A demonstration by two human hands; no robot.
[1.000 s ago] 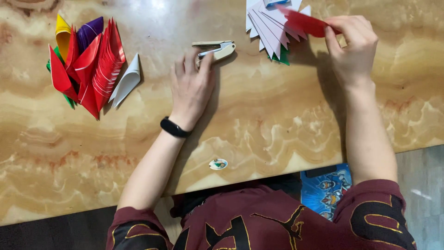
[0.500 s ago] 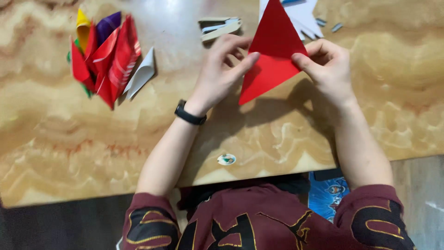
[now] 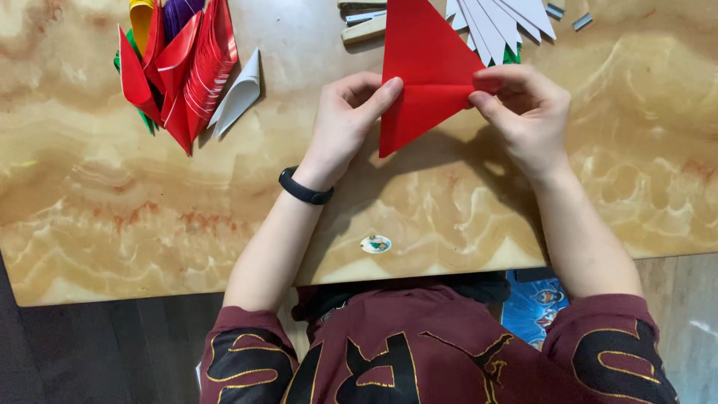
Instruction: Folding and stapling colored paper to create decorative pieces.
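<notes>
A red sheet of paper, folded with a crease across its middle, is held up above the marbled tan table. My left hand pinches its left edge with the index finger on top; a black band sits on that wrist. My right hand pinches the right corner of the same red paper between thumb and fingers.
A heap of folded red, purple, yellow and green paper pieces lies at the far left, with a white folded piece beside it. A fan of white paper sheets and a stapler lie at the far edge. A small round sticker sits near the table's front edge.
My right hand took a red sheet from the stack at the far edge and brought it to the middle. My left hand left the table by the stapler and took its left edge.
</notes>
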